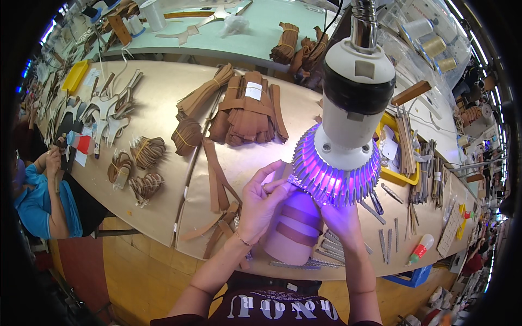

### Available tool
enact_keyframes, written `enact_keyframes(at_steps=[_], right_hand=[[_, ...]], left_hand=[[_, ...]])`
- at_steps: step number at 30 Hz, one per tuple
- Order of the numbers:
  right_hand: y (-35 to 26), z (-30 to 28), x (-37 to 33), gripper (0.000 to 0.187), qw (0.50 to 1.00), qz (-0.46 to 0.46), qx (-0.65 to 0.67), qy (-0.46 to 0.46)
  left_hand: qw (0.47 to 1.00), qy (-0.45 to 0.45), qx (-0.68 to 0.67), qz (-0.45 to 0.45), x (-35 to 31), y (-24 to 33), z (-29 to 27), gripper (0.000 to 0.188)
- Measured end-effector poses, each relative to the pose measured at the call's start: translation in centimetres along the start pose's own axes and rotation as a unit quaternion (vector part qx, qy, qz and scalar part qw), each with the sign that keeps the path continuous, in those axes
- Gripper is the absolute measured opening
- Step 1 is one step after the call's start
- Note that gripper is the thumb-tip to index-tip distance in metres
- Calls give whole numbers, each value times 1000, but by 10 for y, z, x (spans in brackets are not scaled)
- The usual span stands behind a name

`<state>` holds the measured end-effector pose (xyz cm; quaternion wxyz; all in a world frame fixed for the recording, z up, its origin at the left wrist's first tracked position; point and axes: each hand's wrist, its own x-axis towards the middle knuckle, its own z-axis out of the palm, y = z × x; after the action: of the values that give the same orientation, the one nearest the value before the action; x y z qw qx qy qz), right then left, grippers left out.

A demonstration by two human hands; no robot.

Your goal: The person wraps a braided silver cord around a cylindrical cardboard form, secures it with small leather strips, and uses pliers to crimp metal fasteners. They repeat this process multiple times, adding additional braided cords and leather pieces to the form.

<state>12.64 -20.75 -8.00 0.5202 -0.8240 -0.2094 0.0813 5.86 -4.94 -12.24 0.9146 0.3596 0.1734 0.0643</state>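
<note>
Under the purple-lit lamp, my left hand pinches the end of a narrow strip beside the lamp's ribbed rim. A small shiny patch glitters by its fingertips. My right hand reaches beneath the lamp from the right, its fingers hidden by the lamp's rim. Between my wrists stands a pale rounded block with brown leather bands across it. Braided grey strips lie by its right side. Loose brown leather strips are to the left of my left hand.
Bundled brown leather straps lie beyond my hands. Smaller tied bundles sit left. At right are a yellow tray, grey strips and a red-and-white bottle. Another person in a blue shirt works at the far left.
</note>
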Motion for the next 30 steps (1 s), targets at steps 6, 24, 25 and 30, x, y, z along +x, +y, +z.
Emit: enact_keyframes(at_steps=[6,24,25,30], right_hand=[[3,3,-4,22,999,14,26,27],[16,6,-8,36,994,-13,-103,15],[14,6,-7,36,992,-24,-121,11],[-7,-3,-1,27,992,-68,-102,20]], left_hand=[[1000,-8,-12,-2,1,-2,-4,49],[999,15,-49,2,0,0,-2,48],[999,27,-22,-5,2,-1,-2,48],[998,52,29,3,15,-12,-5,42]])
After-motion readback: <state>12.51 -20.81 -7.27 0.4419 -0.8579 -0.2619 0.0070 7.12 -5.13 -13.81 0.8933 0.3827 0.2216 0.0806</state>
